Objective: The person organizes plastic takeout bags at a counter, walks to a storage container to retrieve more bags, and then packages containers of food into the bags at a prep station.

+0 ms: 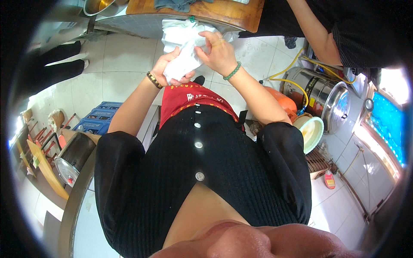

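A bunch of thin white plastic bags [176, 29] hangs by a green tie [192, 19] at the front edge of a wooden board [222, 11]. My left hand [166, 66] holds a folded white plastic bag [184, 61], thumb on top and fingers beneath it. Over the upper right part of this bag is my right hand [219, 53], its thumb and forefinger apart and curled close to the plastic. Whether its fingertips touch the bag is hard to see. Below the hands is a red apron [196, 96] bearing writing.
A grey cloth [180, 4] lies on the board, beside a metal bowl [103, 6]. Another person's arm [316, 32] reaches in at upper right. Right of me are a steel pot [306, 93], an orange gas cylinder [280, 100] and a yellow hose [290, 80]. Blue crates [100, 117] stand left.
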`<action>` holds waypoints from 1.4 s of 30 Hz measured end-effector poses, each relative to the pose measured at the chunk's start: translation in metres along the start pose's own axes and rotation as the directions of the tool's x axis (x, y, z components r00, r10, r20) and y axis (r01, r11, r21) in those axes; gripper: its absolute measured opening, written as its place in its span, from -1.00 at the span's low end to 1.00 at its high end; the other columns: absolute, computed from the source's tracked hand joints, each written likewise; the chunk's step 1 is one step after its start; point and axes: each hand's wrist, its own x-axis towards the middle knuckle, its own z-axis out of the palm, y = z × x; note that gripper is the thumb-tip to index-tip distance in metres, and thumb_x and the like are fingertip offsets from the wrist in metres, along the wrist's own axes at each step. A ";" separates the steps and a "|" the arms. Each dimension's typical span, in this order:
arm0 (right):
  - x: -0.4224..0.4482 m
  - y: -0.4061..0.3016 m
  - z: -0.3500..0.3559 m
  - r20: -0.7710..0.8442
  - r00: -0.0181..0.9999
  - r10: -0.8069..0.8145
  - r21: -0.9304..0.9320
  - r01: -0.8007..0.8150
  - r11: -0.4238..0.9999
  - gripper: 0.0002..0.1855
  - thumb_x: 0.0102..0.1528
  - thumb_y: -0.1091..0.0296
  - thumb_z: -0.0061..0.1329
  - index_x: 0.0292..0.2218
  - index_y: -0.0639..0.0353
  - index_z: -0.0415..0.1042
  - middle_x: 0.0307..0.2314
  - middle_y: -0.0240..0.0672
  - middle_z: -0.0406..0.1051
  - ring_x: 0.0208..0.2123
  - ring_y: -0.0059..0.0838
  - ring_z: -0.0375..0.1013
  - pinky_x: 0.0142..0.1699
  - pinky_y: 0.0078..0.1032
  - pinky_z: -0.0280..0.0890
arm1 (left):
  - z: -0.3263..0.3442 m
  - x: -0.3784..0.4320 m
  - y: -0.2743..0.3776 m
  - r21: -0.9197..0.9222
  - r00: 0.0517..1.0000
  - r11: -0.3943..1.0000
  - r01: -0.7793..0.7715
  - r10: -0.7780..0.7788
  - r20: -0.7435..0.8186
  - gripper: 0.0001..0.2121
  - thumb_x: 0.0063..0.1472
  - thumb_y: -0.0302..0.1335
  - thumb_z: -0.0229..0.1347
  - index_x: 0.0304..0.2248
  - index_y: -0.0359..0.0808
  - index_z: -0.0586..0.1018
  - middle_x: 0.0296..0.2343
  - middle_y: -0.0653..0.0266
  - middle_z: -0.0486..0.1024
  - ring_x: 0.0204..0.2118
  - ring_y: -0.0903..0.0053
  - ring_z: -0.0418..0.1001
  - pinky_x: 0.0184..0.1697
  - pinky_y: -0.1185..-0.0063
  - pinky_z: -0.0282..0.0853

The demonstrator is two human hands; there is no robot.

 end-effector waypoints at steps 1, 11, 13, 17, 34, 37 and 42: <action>0.000 -0.001 0.001 0.055 0.997 0.055 0.052 -0.058 0.997 -0.54 -0.17 0.33 0.08 -0.20 0.10 0.24 -0.38 -0.27 0.37 -0.38 -0.43 0.40 -0.31 -0.54 0.30 | 0.000 0.001 -0.001 -0.053 0.999 0.998 0.046 -0.045 0.030 -0.38 0.05 0.17 -0.23 -0.11 -0.20 0.25 -0.55 0.05 0.22 -0.75 0.51 0.15 -0.87 0.72 -0.01; 0.002 0.020 0.008 0.082 0.932 -0.354 0.281 0.319 0.905 -0.70 -0.13 0.39 0.02 -0.28 0.16 0.37 -0.34 -0.29 0.40 -0.27 -0.30 0.38 -0.11 -0.44 0.23 | -0.018 0.006 -0.002 -0.230 0.891 0.891 0.391 -0.304 0.338 -0.31 0.03 0.15 -0.18 -0.10 -0.33 0.22 -0.52 0.09 0.16 -0.69 0.57 0.11 -0.80 0.77 -0.10; 0.001 0.020 0.012 0.100 0.934 -0.343 0.310 0.298 0.903 -0.76 -0.12 0.40 0.02 -0.33 0.15 0.40 -0.37 -0.31 0.41 -0.27 -0.29 0.38 -0.11 -0.43 0.22 | -0.017 0.005 -0.002 -0.250 0.873 0.866 0.434 -0.335 0.353 -0.31 0.04 0.14 -0.20 -0.09 -0.37 0.22 -0.51 0.07 0.17 -0.68 0.55 0.12 -0.78 0.74 -0.05; -0.007 0.017 0.019 0.071 0.936 -0.343 0.347 0.300 0.889 -0.87 -0.11 0.38 0.03 -0.43 0.13 0.43 -0.44 -0.33 0.42 -0.30 -0.30 0.37 -0.16 -0.43 0.22 | -0.043 -0.007 -0.016 -0.199 0.946 0.935 0.294 -0.254 0.204 -0.44 0.14 -0.01 -0.24 -0.08 -0.35 0.22 -0.48 -0.05 0.26 -0.65 0.46 0.19 -0.75 0.70 0.10; 0.055 0.064 0.064 0.161 0.850 0.502 0.757 -0.433 0.490 -0.89 -0.06 0.44 0.02 -0.46 0.30 0.45 -0.60 -0.44 0.42 -0.57 -0.75 0.32 -0.45 -0.76 0.23 | -0.022 0.056 0.092 0.979 0.737 0.187 0.079 0.650 -0.184 -0.91 0.08 -0.48 0.03 -0.48 -0.34 0.46 -0.59 0.49 0.41 -0.53 0.82 0.27 -0.48 0.77 0.19; 0.065 0.076 0.065 0.235 0.806 0.544 0.727 -0.517 0.451 -0.89 -0.04 0.41 0.00 -0.45 0.26 0.45 -0.57 -0.47 0.40 -0.55 -0.76 0.28 -0.44 -0.78 0.17 | -0.037 0.074 0.104 0.982 0.706 0.137 0.132 0.683 -0.190 -0.89 0.07 -0.46 0.03 -0.52 -0.34 0.45 -0.61 0.51 0.38 -0.55 0.81 0.25 -0.49 0.75 0.18; 0.060 0.096 0.100 0.085 0.842 0.532 0.513 -0.495 0.701 -0.87 -0.07 0.36 -0.01 -0.49 0.23 0.45 -0.65 -0.30 0.43 -0.62 -0.49 0.38 -0.46 -0.56 0.25 | -0.068 0.082 0.096 0.953 0.631 -0.060 0.297 0.761 -0.149 -0.86 0.03 -0.41 0.02 -0.54 -0.32 0.43 -0.64 0.36 0.41 -0.57 0.56 0.34 -0.46 0.58 0.25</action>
